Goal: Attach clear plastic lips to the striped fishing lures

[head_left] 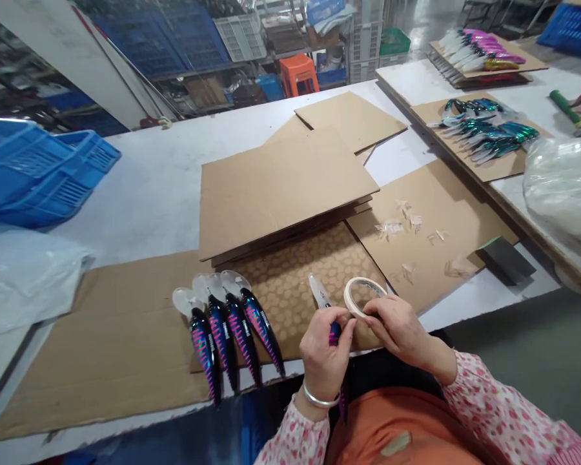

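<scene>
Four lures lie side by side on cardboard at the near edge of the table; a board stack sits behind, rightward; crates stand left; scraps lie on a right-hand sheet.

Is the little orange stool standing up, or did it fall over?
It's standing up. The orange stool has its seat on top and its legs pointing down.
</scene>
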`<action>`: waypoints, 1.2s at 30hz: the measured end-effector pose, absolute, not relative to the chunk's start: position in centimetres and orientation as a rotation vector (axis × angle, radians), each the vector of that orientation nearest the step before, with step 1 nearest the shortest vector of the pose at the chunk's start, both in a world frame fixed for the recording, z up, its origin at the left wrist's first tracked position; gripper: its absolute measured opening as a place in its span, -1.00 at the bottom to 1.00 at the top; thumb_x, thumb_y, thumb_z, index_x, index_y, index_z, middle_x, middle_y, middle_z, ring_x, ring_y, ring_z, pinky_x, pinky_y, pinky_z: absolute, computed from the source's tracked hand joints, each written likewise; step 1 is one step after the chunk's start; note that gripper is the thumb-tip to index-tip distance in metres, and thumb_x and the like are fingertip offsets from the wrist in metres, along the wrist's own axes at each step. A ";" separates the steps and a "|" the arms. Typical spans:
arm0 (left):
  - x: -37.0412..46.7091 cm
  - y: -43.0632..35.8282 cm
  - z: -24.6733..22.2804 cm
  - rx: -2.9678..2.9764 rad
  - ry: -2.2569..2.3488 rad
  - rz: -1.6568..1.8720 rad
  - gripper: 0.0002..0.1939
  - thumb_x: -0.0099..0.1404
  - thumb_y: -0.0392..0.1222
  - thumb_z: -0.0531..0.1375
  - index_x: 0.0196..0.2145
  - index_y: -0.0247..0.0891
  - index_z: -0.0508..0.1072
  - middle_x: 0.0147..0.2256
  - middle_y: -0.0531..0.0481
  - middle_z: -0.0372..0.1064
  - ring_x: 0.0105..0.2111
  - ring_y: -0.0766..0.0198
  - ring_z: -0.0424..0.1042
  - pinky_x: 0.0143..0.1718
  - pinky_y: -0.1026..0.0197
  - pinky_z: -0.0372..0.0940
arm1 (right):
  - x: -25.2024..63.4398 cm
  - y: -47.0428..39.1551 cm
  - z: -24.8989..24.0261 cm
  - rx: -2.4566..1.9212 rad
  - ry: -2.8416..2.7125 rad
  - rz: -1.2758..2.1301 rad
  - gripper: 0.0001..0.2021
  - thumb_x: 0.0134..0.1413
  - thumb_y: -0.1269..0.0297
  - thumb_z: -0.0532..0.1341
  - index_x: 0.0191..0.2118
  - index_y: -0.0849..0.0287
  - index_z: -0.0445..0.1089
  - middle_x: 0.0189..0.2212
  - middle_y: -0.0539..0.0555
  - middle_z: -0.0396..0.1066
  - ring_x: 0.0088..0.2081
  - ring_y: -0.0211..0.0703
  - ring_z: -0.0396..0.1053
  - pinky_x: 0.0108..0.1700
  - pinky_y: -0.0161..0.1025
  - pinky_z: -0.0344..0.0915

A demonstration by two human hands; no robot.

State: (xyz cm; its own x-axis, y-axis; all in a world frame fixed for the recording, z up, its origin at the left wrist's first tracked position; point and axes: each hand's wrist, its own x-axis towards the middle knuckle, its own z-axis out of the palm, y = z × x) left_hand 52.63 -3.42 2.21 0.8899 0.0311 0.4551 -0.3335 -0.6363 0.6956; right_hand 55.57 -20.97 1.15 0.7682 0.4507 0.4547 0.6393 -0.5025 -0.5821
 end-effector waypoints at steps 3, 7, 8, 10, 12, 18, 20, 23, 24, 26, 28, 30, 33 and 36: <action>52.7 -3.3 2.3 2.200 -0.209 0.529 -0.80 0.27 -0.29 0.26 -0.13 -0.22 0.41 -0.29 0.01 0.51 -0.31 0.27 0.52 -0.22 0.25 0.41 | 55.6 -21.0 1.5 -2.195 -0.871 -0.314 -0.84 0.39 0.33 0.00 -0.22 0.19 0.28 -0.39 0.07 0.44 -0.38 -0.14 0.32 -0.24 -0.21 0.20; 52.7 -3.0 2.5 2.214 -0.240 0.486 -0.93 0.30 -0.31 0.22 -0.25 -0.21 0.40 -0.38 0.07 0.49 -0.39 0.31 0.50 -0.30 0.28 0.36 | 55.9 -21.1 1.7 -2.235 -0.926 -0.329 -0.83 0.39 0.33 0.01 -0.23 0.20 0.29 -0.43 0.05 0.44 -0.41 -0.18 0.34 -0.23 -0.21 0.17; 52.7 -2.9 2.6 2.222 -0.241 0.463 -0.95 0.30 -0.31 0.21 -0.27 -0.20 0.40 -0.40 0.07 0.48 -0.40 0.30 0.48 -0.31 0.27 0.34 | 56.0 -21.3 1.8 -2.253 -0.943 -0.331 -0.83 0.39 0.32 0.01 -0.24 0.20 0.29 -0.44 0.04 0.43 -0.42 -0.19 0.34 -0.23 -0.21 0.17; 52.5 -2.7 2.9 2.233 -0.231 0.386 -0.96 0.31 -0.30 0.19 -0.31 -0.20 0.39 -0.41 0.07 0.44 -0.40 0.29 0.44 -0.32 0.25 0.31 | 56.5 -21.7 2.1 -2.275 -1.005 -0.317 -0.83 0.39 0.30 0.02 -0.22 0.20 0.30 -0.44 0.03 0.43 -0.41 -0.19 0.35 -0.24 -0.21 0.16; 52.3 -2.4 3.2 2.227 -0.207 0.283 -0.95 0.31 -0.29 0.18 -0.33 -0.20 0.39 -0.42 0.06 0.42 -0.40 0.28 0.40 -0.34 0.24 0.28 | 57.0 -22.2 2.5 -2.273 -1.087 -0.283 -0.85 0.37 0.31 0.03 -0.17 0.20 0.31 -0.41 0.04 0.44 -0.37 -0.19 0.36 -0.23 -0.21 0.15; 51.7 -2.1 3.3 2.158 -0.170 0.120 -0.95 0.32 -0.29 0.17 -0.32 -0.19 0.39 -0.39 0.06 0.45 -0.35 0.27 0.41 -0.28 0.23 0.27 | 58.2 -23.1 3.2 -2.305 -1.153 -0.198 -0.84 0.38 0.33 0.03 -0.12 0.18 0.34 -0.38 0.07 0.43 -0.28 -0.13 0.33 -0.17 -0.19 0.18; 51.8 -2.1 3.0 2.149 -0.165 0.123 -0.96 0.32 -0.29 0.16 -0.31 -0.19 0.39 -0.38 0.05 0.45 -0.35 0.27 0.41 -0.28 0.22 0.28 | 58.3 -23.1 3.1 -2.315 -1.143 -0.152 -0.82 0.39 0.33 0.01 -0.14 0.18 0.35 -0.36 0.08 0.43 -0.25 -0.13 0.33 -0.15 -0.19 0.19; 51.9 -2.3 2.7 2.165 -0.184 0.151 -0.96 0.32 -0.29 0.16 -0.30 -0.18 0.38 -0.37 0.05 0.45 -0.36 0.26 0.42 -0.30 0.22 0.27 | 58.2 -22.8 2.8 -2.356 -1.136 -0.152 -0.81 0.39 0.34 0.01 -0.20 0.17 0.36 -0.37 0.08 0.43 -0.28 -0.13 0.31 -0.15 -0.18 0.19; 51.9 -2.4 2.7 2.178 -0.204 0.174 -0.96 0.32 -0.29 0.16 -0.30 -0.18 0.37 -0.37 0.04 0.45 -0.37 0.26 0.41 -0.31 0.21 0.27 | 58.1 -22.5 2.7 -2.377 -1.127 -0.169 -0.81 0.38 0.34 0.02 -0.21 0.17 0.36 -0.37 0.08 0.43 -0.28 -0.12 0.31 -0.15 -0.17 0.19; 51.9 -2.6 2.9 2.193 -0.269 0.252 -0.92 0.32 -0.33 0.15 -0.31 -0.17 0.34 -0.37 0.04 0.44 -0.38 0.26 0.41 -0.32 0.20 0.26 | 57.7 -21.9 2.6 -2.401 -1.068 -0.223 -0.82 0.37 0.35 0.02 -0.23 0.17 0.35 -0.37 0.09 0.44 -0.28 -0.10 0.32 -0.16 -0.15 0.19; 51.8 -2.8 3.4 2.180 -0.337 0.351 -0.86 0.31 -0.39 0.13 -0.32 -0.16 0.29 -0.37 0.05 0.43 -0.38 0.27 0.40 -0.31 0.20 0.25 | 57.4 -21.4 2.6 -2.334 -0.920 -0.242 -0.82 0.36 0.34 0.02 -0.26 0.15 0.33 -0.37 0.09 0.43 -0.28 -0.09 0.33 -0.18 -0.15 0.20; 51.7 -2.6 3.9 2.140 -0.378 0.419 -0.82 0.30 -0.43 0.13 -0.32 -0.16 0.27 -0.37 0.05 0.42 -0.37 0.29 0.40 -0.30 0.20 0.25 | 57.6 -21.4 2.6 -2.170 -0.626 -0.257 -0.83 0.36 0.32 0.01 -0.24 0.12 0.30 -0.39 0.06 0.41 -0.31 -0.11 0.36 -0.23 -0.18 0.25; 52.2 -1.3 4.2 2.120 -0.323 0.413 -0.84 0.30 -0.41 0.14 -0.31 -0.16 0.28 -0.35 0.04 0.40 -0.34 0.29 0.41 -0.29 0.22 0.27 | 59.3 -23.0 2.1 -2.001 -0.204 -0.367 -0.86 0.37 0.28 -0.01 -0.16 0.11 0.27 -0.37 0.05 0.40 -0.32 -0.13 0.40 -0.26 -0.21 0.31; 54.2 0.9 3.2 2.172 -0.160 0.337 -0.94 0.33 -0.31 0.13 -0.30 -0.18 0.34 -0.33 0.03 0.41 -0.30 0.27 0.42 -0.25 0.22 0.30 | 61.7 -25.4 0.7 -2.211 -0.249 -0.503 -0.85 0.33 0.30 0.03 -0.12 0.13 0.32 -0.28 0.13 0.44 -0.21 -0.02 0.39 -0.15 -0.11 0.31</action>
State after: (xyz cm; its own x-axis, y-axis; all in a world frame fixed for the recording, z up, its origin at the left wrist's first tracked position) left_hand 54.25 0.88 3.23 0.9543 0.0096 0.2987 -0.2373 -0.5830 0.7770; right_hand 61.69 -25.37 0.66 0.9001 0.0079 0.4356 0.3419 -0.6323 -0.6952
